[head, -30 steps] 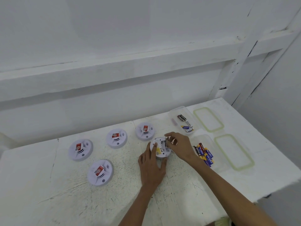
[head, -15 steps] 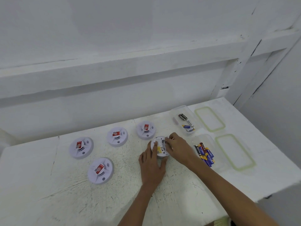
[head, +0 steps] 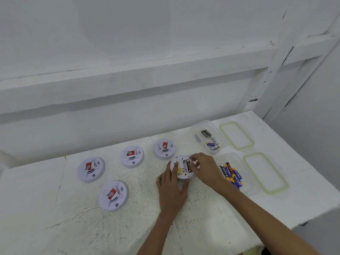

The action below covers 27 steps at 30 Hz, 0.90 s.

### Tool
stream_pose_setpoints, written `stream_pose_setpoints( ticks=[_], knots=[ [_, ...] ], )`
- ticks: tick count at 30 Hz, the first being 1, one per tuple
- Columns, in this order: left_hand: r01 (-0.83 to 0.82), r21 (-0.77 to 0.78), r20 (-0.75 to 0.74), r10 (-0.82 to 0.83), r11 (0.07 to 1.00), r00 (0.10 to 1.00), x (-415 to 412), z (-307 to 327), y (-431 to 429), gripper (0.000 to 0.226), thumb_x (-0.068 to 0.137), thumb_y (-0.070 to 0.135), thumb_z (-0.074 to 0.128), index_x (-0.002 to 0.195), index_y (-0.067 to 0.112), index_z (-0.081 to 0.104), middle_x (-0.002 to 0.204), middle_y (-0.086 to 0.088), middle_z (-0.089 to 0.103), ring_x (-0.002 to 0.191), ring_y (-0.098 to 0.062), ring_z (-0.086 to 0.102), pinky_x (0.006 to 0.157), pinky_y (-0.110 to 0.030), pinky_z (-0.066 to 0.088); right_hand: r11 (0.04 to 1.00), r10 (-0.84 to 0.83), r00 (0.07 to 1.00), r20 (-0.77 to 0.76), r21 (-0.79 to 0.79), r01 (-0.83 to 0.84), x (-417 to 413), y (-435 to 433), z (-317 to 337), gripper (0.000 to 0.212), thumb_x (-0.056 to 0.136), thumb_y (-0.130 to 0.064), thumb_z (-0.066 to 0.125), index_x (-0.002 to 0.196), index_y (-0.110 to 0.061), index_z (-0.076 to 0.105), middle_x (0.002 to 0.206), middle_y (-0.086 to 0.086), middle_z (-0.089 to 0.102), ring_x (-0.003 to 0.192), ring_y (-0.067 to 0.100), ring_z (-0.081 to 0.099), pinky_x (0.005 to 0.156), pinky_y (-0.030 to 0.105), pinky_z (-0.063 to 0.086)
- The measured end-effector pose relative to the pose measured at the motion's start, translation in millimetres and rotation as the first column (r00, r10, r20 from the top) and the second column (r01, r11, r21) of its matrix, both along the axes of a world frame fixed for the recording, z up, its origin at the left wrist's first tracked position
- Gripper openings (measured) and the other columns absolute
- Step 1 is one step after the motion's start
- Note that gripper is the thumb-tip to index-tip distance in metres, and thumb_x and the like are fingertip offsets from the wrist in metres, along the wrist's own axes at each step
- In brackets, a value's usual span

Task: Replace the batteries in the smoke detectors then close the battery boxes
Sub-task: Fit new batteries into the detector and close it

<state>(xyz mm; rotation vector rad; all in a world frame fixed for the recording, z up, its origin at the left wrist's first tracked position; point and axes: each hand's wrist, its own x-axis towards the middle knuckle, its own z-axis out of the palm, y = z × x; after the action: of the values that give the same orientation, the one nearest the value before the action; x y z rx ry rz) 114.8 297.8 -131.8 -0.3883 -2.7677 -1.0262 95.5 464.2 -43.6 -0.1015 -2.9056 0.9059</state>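
White scuffed table (head: 55,227) by a white wall, ok. What was crowding the flipped smoke detector (head: 184,174)?

re: four other detectors (head: 132,156) lay face up to its left, one just beside it. Clear boxes (head: 223,159) of batteries (head: 232,176) and their lids (head: 265,173) sat on the right. Left hand (head: 172,190) pressed it flat, fingers straight. A dark battery (head: 189,165) sat in the open slot, and the right hand (head: 206,168) pinched a small pale thing there. Too blurry to say what, tbh.

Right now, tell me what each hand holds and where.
Left hand presses the upturned detector, thumb at its near rim. Right hand touches the battery at its far end; pinch or push, cannot tell.
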Motion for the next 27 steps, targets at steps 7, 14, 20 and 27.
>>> stream_pose_setpoints(
  ticks=[7,14,20,27],
  knots=[
    [0.007,-0.014,-0.001,-0.007,1.000,1.000,1,2,0,0.074,0.096,0.065,0.043,0.158,0.026,0.032,0.158,-0.004,0.043,0.137,-0.024,0.047,0.115,-0.045,0.031,0.995,-0.057,0.983,0.175,-0.068,0.070,-6,-8,-2,0.049,0.083,-0.033,0.075,0.125,-0.014,0.058,0.111,0.010,0.067,0.097,0.023,0.064,0.084,0.037,0.054],
    [0.012,-0.016,-0.010,-0.012,1.000,1.000,1,3,-1,0.074,0.098,0.067,0.036,0.158,0.026,0.030,0.157,-0.003,0.043,0.136,-0.022,0.046,0.114,-0.040,0.028,0.997,-0.075,0.974,0.213,0.007,0.075,-11,-16,-2,0.044,0.088,-0.025,0.068,0.127,-0.012,0.052,0.116,0.012,0.059,0.107,0.028,0.056,0.080,0.030,0.041],
    [0.013,-0.033,0.004,-0.013,0.999,1.000,0,2,0,0.073,0.097,0.062,0.042,0.158,0.024,0.033,0.157,-0.005,0.044,0.136,-0.023,0.047,0.115,-0.042,0.030,0.998,-0.012,0.968,0.249,-0.050,0.025,-18,-3,8,0.034,0.089,-0.023,0.070,0.119,-0.011,0.059,0.104,0.012,0.067,0.089,0.024,0.062,0.074,0.031,0.048],
    [-0.002,-0.024,0.000,0.002,1.000,1.000,-1,6,1,0.075,0.098,0.068,0.031,0.156,0.022,0.037,0.155,-0.006,0.046,0.135,-0.025,0.049,0.113,-0.044,0.034,0.989,0.144,0.944,0.297,-0.052,-0.135,-31,14,28,0.029,0.091,-0.015,0.066,0.120,-0.016,0.065,0.100,0.011,0.072,0.075,0.021,0.065,0.069,0.027,0.051]
  ],
)
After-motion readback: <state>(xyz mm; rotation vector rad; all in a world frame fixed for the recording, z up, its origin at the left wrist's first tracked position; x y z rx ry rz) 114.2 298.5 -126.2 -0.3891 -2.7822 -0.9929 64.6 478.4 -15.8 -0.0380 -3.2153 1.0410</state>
